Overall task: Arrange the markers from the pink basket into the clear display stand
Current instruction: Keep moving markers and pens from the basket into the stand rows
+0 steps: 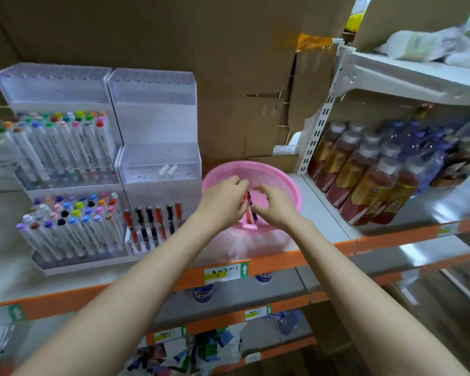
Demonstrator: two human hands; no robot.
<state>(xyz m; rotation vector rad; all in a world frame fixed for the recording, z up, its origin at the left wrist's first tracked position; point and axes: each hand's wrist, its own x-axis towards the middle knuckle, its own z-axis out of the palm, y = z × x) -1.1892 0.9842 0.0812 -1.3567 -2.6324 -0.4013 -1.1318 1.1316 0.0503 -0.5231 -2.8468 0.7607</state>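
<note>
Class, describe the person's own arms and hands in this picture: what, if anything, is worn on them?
Both forearms are bare up to the frame's edge, no sleeves showing. The left hand and right hand wear no gloves; no watch, bracelet or ring is visible.

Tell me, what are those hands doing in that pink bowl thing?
A person is sorting markers on a shop shelf. Both hands, the left hand and the right hand, are inside the pink basket, holding a few red and black markers between them. Beside the basket stands the clear display stand. Its bottom row already holds some red and black markers, but the shelves above are nearly bare.
</note>
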